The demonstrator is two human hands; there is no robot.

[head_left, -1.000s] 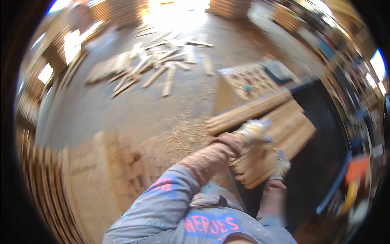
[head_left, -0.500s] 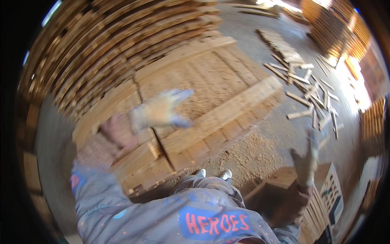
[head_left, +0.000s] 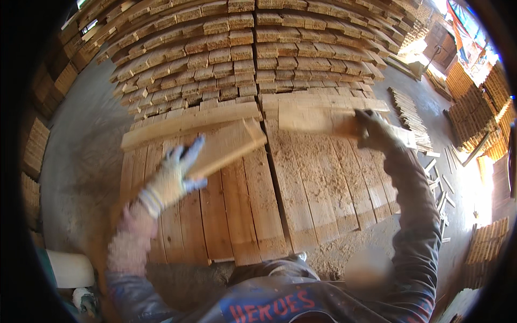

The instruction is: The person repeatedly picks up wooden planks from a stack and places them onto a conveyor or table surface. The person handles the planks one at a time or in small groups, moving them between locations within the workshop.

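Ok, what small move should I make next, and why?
Probably use your left hand to turn the left board in line with the strip beyond it: the board slants across the slats, its left end farther from that strip than its right, while the right board, at your right hand, runs nearer level.

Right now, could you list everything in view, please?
Plank beds: two, brown, side by side, centre
Plank stacks: two, brown, behind beds
Crosspieces: two, tan, beds' far ends
Left board: one, tan, over left bed
Right board: one, tan, over right bed
Sawdust: uncountable, pale, right bed and floor
Slats: many, pale, floor, right
Side stacks: several, brown, right edge
Rounded object: one, white, lower left
Sheet: one, multicoloured, upper right
Left hand: one, pale glove, holding left board
Right hand: one, pale-dark glove, holding right board
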